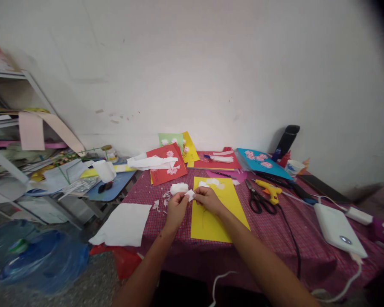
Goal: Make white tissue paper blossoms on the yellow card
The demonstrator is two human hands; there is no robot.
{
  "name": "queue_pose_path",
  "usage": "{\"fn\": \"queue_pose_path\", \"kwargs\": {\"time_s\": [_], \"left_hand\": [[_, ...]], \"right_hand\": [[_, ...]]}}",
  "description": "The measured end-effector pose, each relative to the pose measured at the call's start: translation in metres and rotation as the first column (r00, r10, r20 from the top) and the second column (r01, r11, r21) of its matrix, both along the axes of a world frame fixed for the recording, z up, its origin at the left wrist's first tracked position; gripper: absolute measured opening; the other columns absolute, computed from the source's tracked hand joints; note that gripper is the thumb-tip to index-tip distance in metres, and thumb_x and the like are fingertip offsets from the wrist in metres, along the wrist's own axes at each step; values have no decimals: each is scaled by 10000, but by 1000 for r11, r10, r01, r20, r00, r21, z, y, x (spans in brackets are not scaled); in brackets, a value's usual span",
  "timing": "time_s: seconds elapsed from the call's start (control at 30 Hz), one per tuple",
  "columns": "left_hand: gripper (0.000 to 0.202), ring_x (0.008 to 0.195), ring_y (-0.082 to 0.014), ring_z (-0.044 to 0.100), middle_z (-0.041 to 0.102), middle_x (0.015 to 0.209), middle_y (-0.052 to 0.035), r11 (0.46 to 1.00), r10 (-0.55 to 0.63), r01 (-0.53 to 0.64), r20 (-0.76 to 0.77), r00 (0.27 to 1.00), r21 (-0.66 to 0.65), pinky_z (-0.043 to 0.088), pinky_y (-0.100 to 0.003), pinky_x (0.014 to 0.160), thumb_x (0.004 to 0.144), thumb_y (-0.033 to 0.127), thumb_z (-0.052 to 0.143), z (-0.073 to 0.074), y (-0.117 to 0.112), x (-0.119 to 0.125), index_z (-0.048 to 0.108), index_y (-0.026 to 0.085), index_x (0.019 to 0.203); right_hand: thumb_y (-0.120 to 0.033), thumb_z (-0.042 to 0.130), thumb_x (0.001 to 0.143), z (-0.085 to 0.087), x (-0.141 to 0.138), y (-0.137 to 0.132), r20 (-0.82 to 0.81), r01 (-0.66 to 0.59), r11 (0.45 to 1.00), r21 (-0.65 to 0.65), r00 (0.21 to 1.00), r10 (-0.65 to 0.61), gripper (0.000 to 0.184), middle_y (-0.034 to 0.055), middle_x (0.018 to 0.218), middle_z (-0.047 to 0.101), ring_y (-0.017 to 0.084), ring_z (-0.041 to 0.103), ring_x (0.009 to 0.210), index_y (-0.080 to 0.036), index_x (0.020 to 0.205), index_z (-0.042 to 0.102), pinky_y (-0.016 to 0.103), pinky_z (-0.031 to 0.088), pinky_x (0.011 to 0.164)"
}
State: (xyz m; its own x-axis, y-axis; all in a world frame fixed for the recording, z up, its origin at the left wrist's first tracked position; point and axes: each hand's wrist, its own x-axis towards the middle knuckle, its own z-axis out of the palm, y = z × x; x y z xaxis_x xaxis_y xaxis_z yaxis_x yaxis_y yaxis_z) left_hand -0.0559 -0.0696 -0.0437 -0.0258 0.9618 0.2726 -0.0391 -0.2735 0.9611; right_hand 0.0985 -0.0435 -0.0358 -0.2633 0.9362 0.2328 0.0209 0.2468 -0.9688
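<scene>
Between my left hand and my right hand is a small piece of white tissue paper, pinched by the fingertips of both. They hold it over the left edge of a yellow sheet, which has faint drawn lines and a few white tissue pieces near its top. Just behind my left hand sits a pile of white tissue. Torn white scraps lie on the checked cloth to its left.
Right of the yellow sheet lie black scissors and a yellow glue gun with its cord. A white power bank is farther right. Cards with paper flowers stand behind. A white tissue sheet overhangs the left edge.
</scene>
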Motion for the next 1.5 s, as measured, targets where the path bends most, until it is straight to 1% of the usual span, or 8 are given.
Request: {"fn": "queue_pose_path", "kwargs": {"time_s": [0.33,0.43,0.6,0.8,1.03,1.17,1.33,1.5], "left_hand": [[237,590,-116,515,600,656,7,1000,7,-6,28,1000,-24,399,-225,574,814,365,584,2,0,0,653,147,873],[241,584,-117,520,605,663,3,999,23,-22,31,999,-29,397,-227,567,817,369,580,0,2,-1,650,147,879],[230,584,-114,516,602,664,4,999,45,-44,54,998,-25,400,-228,569,814,363,585,-4,5,-1,646,147,867],[236,600,-111,519,604,684,-3,1000,10,-10,32,999,-13,409,-224,577,813,364,589,-3,3,-1,648,144,876],[294,600,-107,548,637,785,-26,994,-75,83,114,991,-65,438,-223,557,778,352,621,-6,4,3,599,151,991],[318,581,-101,566,643,783,-12,995,-17,30,136,991,-92,456,-229,562,757,359,636,-7,5,2,572,168,1004],[341,540,-101,557,612,674,30,997,6,3,115,993,-80,444,-218,539,767,349,631,-5,2,2,534,184,1049],[212,536,-98,525,577,650,36,999,-42,44,79,996,-23,417,-211,528,795,346,600,-3,0,2,559,186,928]], "right_hand": [[-293,583,764,3,2,1,-2,72,997,-3,997,-72,175,-45,510,496,89,405,458,-173,643,548,218,301,468],[-240,572,721,2,2,0,-10,32,998,-54,999,-32,81,-43,513,511,94,420,455,-165,709,600,217,311,462],[-202,567,694,4,1,-3,20,-57,995,-76,998,59,68,-42,507,522,87,417,444,-160,708,617,211,299,452],[-256,605,703,2,0,-2,22,-29,998,-52,999,30,118,-51,494,507,80,405,442,-166,638,565,211,305,462],[-262,590,731,3,0,-3,17,-44,998,-54,999,45,117,-45,519,515,82,422,458,-165,666,576,207,317,471],[-249,628,696,7,-1,-6,6,-110,992,-55,994,110,104,-41,574,539,85,442,480,-161,741,599,207,328,479],[-276,627,720,7,-1,-6,83,-30,999,-31,996,32,162,-50,530,497,83,418,475,-168,630,548,212,317,485],[-323,612,766,4,0,-4,85,-56,998,-22,995,58,211,-44,528,515,81,405,464,-168,638,546,212,306,473]]}}
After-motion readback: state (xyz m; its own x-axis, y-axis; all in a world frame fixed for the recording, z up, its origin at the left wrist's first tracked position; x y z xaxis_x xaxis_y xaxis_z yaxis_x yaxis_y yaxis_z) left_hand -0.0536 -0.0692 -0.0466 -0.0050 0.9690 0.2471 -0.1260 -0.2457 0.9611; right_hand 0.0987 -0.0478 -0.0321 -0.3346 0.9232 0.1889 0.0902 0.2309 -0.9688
